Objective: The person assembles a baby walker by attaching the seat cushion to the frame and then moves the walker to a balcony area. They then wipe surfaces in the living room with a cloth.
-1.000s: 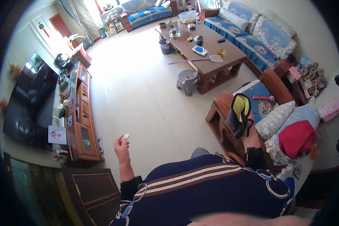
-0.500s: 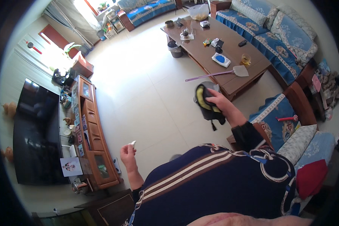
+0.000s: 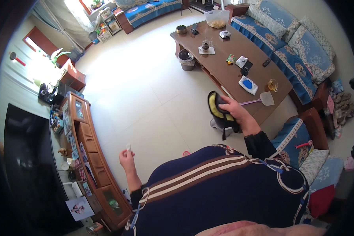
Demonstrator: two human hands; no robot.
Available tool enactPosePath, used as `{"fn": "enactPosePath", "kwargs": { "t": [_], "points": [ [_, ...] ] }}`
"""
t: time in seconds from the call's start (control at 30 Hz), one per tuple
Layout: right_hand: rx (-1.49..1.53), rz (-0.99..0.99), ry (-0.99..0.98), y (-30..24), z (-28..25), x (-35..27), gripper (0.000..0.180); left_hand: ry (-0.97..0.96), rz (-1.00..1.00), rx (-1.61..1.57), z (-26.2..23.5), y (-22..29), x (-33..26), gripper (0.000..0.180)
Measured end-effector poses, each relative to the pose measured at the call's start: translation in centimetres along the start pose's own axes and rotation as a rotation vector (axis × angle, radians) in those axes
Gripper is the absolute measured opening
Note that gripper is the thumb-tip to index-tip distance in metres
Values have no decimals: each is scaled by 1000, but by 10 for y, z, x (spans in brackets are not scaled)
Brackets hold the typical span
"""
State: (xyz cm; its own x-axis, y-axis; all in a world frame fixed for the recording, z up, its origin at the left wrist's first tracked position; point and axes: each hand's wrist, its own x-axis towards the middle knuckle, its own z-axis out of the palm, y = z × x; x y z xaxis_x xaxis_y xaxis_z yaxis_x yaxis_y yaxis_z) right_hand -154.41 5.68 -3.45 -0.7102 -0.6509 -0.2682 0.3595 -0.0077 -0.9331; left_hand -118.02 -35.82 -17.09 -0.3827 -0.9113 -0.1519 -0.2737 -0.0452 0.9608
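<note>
My right hand is closed around a soft black item with a yellow lining; a short dark cord or tag dangles from it. I cannot tell whether it is a shoe or a pouch. It is held up in front of the near end of the coffee table, and a greyish thing shows partly behind it. Low on the left, my left hand pinches a small white piece, perhaps crumpled tissue, above the tiled floor.
On the table lie a fly swatter, a glass cup, a tissue pack and a remote. A waste bin stands at its left side. Sofas line the right; a wooden TV cabinet runs along the left.
My view has shifted slightly, so the table sits lower and further right. Both hands keep hold of their things, and a small red-rimmed thing now shows beside my body on the floor.
</note>
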Motion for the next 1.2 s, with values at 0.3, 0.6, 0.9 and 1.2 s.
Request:
{"fn": "enactPosePath", "kwargs": {
  "t": [0.3,0.6,0.9,1.2],
  "points": [
    [108,37,413,-4,-79,111,54,-446,230,109,284,120,251,20],
    [226,-31,728,-58,-134,254,55,-671,284,441,509,182,402,33],
    [364,-23,1042,-90,-94,325,59,-939,5,494,713,135,586,29],
    [347,236,1446,-142,12,416,53,-1048,110,856,958,63,719,26]
  ]
}}
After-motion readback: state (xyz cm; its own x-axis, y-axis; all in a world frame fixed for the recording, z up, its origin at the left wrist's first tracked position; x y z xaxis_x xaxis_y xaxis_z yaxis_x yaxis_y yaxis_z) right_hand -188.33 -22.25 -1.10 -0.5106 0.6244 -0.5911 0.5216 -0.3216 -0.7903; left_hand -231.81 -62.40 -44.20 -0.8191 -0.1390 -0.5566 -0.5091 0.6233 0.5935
